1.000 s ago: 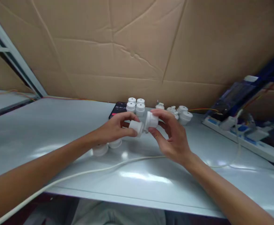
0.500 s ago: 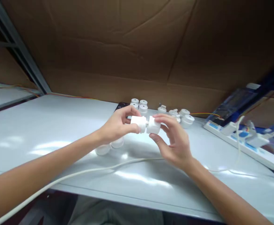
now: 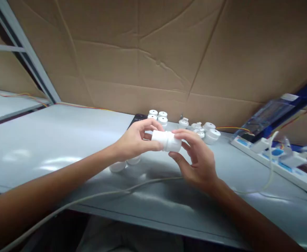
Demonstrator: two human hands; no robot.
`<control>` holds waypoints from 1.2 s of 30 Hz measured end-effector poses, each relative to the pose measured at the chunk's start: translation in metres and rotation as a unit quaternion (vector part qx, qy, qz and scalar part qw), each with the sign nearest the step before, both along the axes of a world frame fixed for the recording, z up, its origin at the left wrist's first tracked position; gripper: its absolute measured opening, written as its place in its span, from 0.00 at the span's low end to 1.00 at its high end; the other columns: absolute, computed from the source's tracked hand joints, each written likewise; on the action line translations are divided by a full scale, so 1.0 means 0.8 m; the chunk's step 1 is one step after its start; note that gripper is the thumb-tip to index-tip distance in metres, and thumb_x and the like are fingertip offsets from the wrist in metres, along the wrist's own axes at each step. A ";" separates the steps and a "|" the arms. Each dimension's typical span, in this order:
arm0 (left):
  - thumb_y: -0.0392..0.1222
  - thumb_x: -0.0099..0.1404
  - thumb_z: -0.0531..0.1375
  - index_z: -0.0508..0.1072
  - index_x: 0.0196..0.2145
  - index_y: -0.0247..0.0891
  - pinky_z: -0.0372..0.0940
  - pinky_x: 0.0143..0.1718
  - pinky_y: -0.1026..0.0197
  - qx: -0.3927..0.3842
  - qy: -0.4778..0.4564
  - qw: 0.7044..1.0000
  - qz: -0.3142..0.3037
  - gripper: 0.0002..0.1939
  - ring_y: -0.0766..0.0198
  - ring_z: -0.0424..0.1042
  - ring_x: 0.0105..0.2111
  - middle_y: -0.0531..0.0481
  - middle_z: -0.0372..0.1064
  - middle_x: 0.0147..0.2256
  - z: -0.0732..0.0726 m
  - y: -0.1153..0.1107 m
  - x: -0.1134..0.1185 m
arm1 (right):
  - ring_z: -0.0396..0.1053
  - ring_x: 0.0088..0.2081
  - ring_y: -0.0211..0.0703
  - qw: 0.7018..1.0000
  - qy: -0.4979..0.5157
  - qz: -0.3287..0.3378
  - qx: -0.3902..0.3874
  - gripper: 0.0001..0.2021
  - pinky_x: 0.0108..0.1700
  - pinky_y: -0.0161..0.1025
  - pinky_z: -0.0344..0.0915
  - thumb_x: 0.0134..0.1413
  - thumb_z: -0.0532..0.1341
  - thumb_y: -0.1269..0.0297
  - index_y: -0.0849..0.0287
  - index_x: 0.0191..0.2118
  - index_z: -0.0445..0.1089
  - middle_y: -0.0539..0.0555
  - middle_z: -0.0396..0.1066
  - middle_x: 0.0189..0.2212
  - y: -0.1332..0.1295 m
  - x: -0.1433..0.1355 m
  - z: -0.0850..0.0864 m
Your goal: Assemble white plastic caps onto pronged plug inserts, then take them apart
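Note:
Two white cylindrical parts meet end to end above the table, with no gap showing between them. My left hand (image 3: 136, 140) grips the left white part (image 3: 159, 138) between thumb and fingers. Around the right white part (image 3: 175, 142) are the thumb and fingertips of my right hand (image 3: 198, 159). Below my left wrist, two white round pieces (image 3: 117, 166) rest on the table, partly hidden by the hand. Behind my hands stand several white round units (image 3: 162, 120), and more (image 3: 212, 135) are farther right.
A dark phone (image 3: 137, 119) lies behind my left hand. The grey table (image 3: 77, 129) ends at a cardboard wall (image 3: 132, 80). A white power strip (image 3: 274, 164) with plugs is at right. A white cable (image 3: 95, 196) crosses the front.
The two white parts, apart before with a small metallic piece between them, are now together. The view has shifted slightly and looks sharper.

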State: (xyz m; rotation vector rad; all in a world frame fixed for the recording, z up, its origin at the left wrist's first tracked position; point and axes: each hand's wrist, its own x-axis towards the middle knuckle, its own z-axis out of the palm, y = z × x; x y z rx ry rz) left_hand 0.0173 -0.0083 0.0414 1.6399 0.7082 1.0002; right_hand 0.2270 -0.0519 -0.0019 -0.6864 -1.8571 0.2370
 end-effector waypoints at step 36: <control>0.42 0.54 0.69 0.73 0.40 0.39 0.71 0.37 0.61 0.189 0.047 0.979 0.060 0.16 0.62 0.75 0.35 0.49 0.75 0.38 -0.021 -0.011 0.003 | 0.79 0.40 0.48 0.907 0.157 0.095 -0.380 0.26 0.39 0.44 0.78 0.60 0.62 0.36 0.57 0.46 0.77 0.58 0.79 0.42 0.020 0.012 0.010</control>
